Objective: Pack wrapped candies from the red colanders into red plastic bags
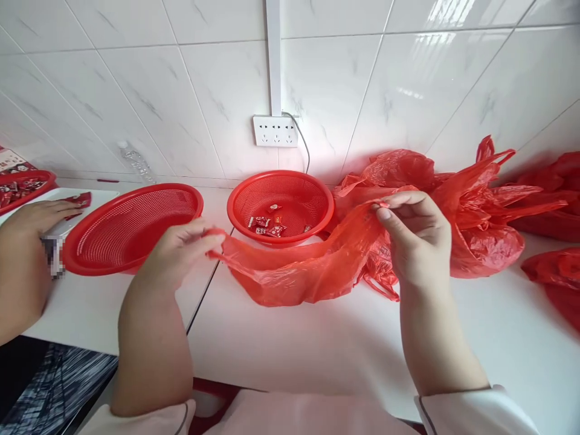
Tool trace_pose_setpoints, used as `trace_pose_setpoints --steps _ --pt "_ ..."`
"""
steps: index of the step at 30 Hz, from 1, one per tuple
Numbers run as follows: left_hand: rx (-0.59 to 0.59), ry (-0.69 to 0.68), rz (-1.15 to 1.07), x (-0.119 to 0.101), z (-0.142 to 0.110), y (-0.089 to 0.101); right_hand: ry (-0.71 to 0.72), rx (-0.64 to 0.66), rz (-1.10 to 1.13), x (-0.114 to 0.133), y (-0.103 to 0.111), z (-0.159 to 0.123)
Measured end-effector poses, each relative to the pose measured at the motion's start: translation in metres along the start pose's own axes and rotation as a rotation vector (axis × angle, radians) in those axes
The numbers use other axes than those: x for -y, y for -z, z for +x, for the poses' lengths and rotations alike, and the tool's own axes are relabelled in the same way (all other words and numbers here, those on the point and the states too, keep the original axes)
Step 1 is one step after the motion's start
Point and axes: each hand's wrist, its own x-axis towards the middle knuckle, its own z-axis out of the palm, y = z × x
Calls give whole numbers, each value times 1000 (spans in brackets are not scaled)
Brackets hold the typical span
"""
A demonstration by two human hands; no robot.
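The left hand (186,243) and right hand (419,235) each pinch 1 end of a thin red plastic bag (294,278), which hangs slack between them over the white table (290,350), in front of a red colander (312,200) containing wrapped sweets (274,229). A 2nd red colander (131,220) stands near the left hand; bulging red bags (487,241) lie beyond the right.

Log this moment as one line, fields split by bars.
Left hand: grips bag at one side | Right hand: grips opposite side | Bag: sagging between hands | Basket behind bag: packets inside
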Motion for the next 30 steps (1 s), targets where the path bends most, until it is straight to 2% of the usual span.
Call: trace_pose_setpoints --steps 3,5,6,8,10,12,13,15,18,20,23,25,30 --pt "-10 -167 -340 -29 18 -14 132 -90 -52 13 -19 5" --pt "-17 -148 -359 -44 24 -31 200 -94 -71 20 -29 6" --pt "13 -137 -350 -50 25 -41 230 -54 -75 23 -33 7" --pt "188 -187 -377 -59 24 -63 293 109 -81 27 -42 6" --pt "409 -249 -377 -65 21 -84 364 344 -94 29 -49 6" --pt "515 -273 -356 -68 19 -99 431 519 -139 28 -54 6" --pt "528 -261 -357 -68 20 -104 448 545 -172 27 -54 6" --pt "514 -202 -377 -66 23 -109 426 515 -234 22 -53 6" --pt "477 -130 -380 -60 29 -109 300 521 -250 12 -47 4" --pt "484 -153 -357 -57 32 -109 240 527 -237 4 -43 1" --pt "484 -227 -355 -52 34 -110 179 431 -244 -5 -40 -4" --pt "491 -220 -377 -49 32 -110 148 367 -241 -9 -38 -7" --pt "634 -10 -527 -37 30 -104 177 297 -161 -9 -31 -8"
